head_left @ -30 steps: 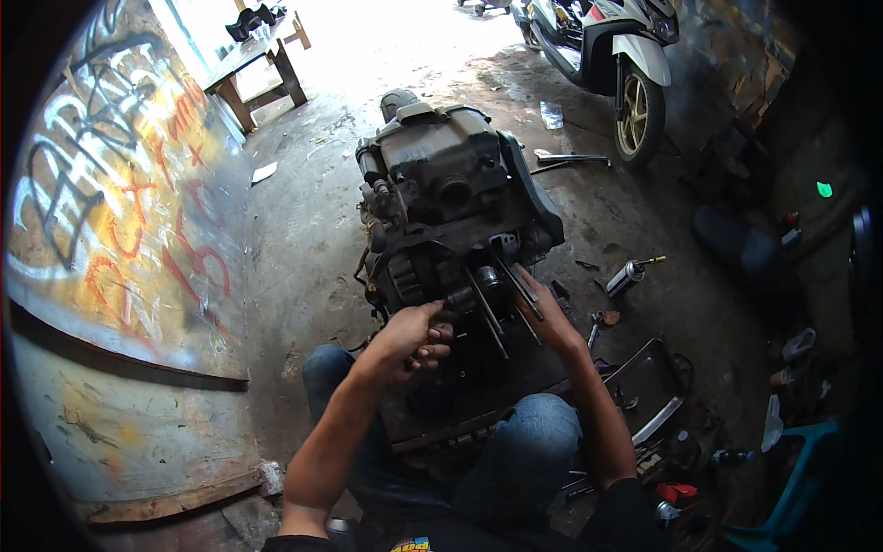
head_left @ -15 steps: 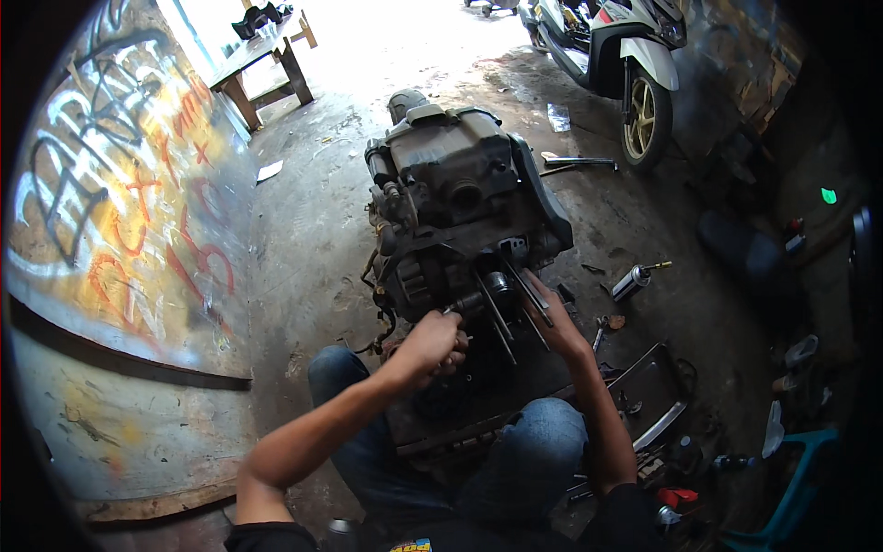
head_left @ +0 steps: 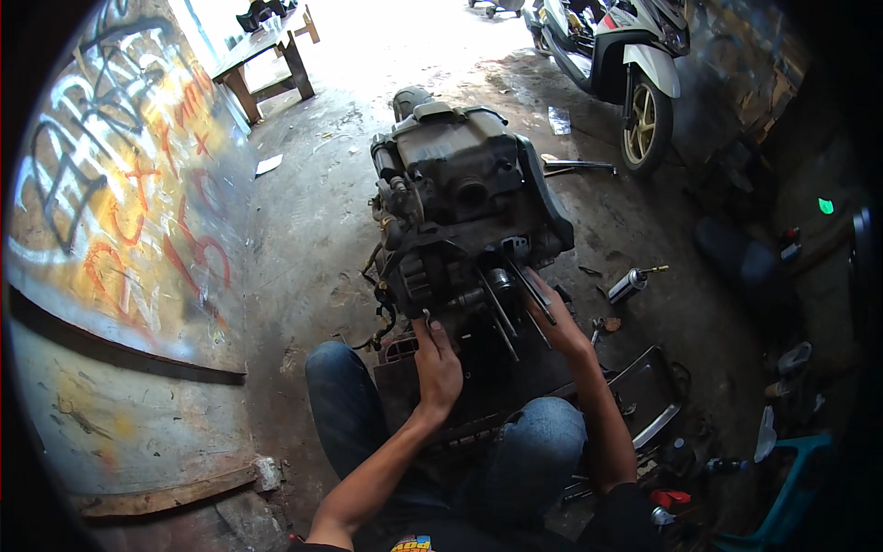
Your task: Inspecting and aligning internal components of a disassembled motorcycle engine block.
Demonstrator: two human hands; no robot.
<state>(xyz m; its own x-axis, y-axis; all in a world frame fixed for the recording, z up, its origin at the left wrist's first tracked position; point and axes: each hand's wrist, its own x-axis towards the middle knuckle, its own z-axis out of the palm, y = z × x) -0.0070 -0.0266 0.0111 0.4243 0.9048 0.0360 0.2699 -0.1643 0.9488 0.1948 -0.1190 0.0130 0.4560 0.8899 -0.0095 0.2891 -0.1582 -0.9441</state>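
Observation:
A dark, grimy scooter engine [head_left: 441, 221] stands upright before me on the floor. From its near end several long metal studs [head_left: 508, 322] stick out around a shiny piston [head_left: 500, 280]. My left hand [head_left: 438, 363] is at the engine's lower left, its fingers pointing up and closed near a small shiny metal piece that I cannot make out. Its fingertips are close to the finned round housing [head_left: 417, 281]. My right hand [head_left: 563, 324] rests along the right side of the studs, fingers stretched toward the engine and partly hidden behind them.
To the right lie a spray can [head_left: 627, 286], a dark metal tray [head_left: 644, 391] and scattered tools. A teal plastic stool [head_left: 791, 488] stands at the lower right. A scooter [head_left: 635, 83] is parked at the far right. On the left a painted wall panel [head_left: 129, 193] stands near a wooden bench [head_left: 267, 60].
My left hand has moved left and down from the shaft beside the piston, turning so that its fingers point up. My right hand stays by the studs.

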